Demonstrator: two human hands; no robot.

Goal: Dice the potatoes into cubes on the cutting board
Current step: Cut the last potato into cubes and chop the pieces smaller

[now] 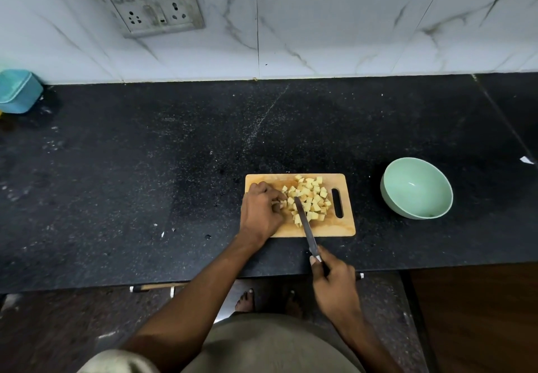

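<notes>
A wooden cutting board (343,225) lies on the black counter near its front edge. A heap of yellow potato cubes (313,198) covers the board's middle. My left hand (260,212) rests on the board's left part, fingers curled over a few potato pieces at the heap's left side. My right hand (333,281) grips the handle of a knife (305,225). Its blade slants up and left, with the tip among the cubes beside my left fingers.
A pale green empty bowl (416,187) stands on the counter right of the board. A teal container (17,90) sits at the far left by the marble wall. A socket panel (145,0) is on the wall. The counter's front edge runs just below the board.
</notes>
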